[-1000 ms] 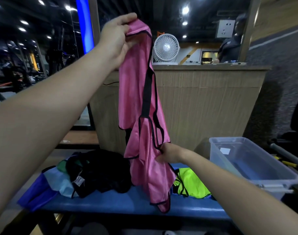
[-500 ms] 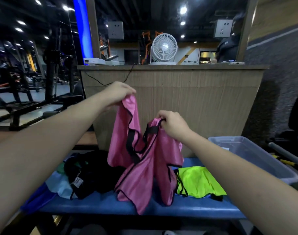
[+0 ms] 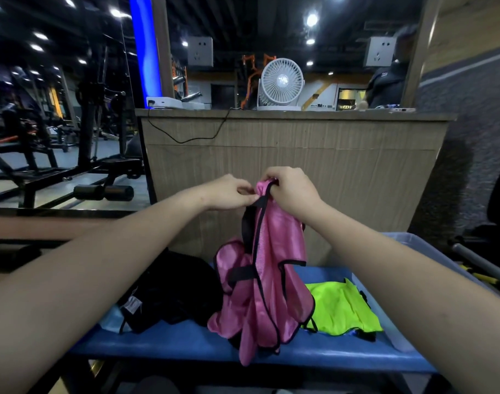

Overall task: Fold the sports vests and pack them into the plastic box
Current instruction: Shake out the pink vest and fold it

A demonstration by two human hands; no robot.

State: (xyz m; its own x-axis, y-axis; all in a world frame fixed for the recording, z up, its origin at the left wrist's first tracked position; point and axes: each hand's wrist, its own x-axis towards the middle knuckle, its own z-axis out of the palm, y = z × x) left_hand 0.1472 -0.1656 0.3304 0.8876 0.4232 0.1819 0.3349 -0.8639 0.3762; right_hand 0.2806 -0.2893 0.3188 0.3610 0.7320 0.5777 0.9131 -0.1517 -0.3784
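A pink sports vest (image 3: 264,282) with black trim hangs in front of me, its lower end resting on the blue bench (image 3: 186,342). My left hand (image 3: 228,191) pinches the vest's black strap near the top. My right hand (image 3: 291,190) grips the top of the same vest beside it. A neon yellow vest (image 3: 342,311) lies flat on the bench to the right. A heap of black vests (image 3: 174,291) with a light blue one (image 3: 112,322) under it lies to the left. The clear plastic box (image 3: 391,331) stands at the bench's right end, mostly hidden by my right forearm.
A wooden counter (image 3: 294,155) rises right behind the bench, with a white fan (image 3: 281,83) and a black cable on it. Gym machines (image 3: 58,155) fill the left. Metal bars (image 3: 482,263) lie on the floor at the right.
Both hands came together at the top of the pink vest; the left hand dropped from high up. The vest now hangs bunched in one column on the bench.
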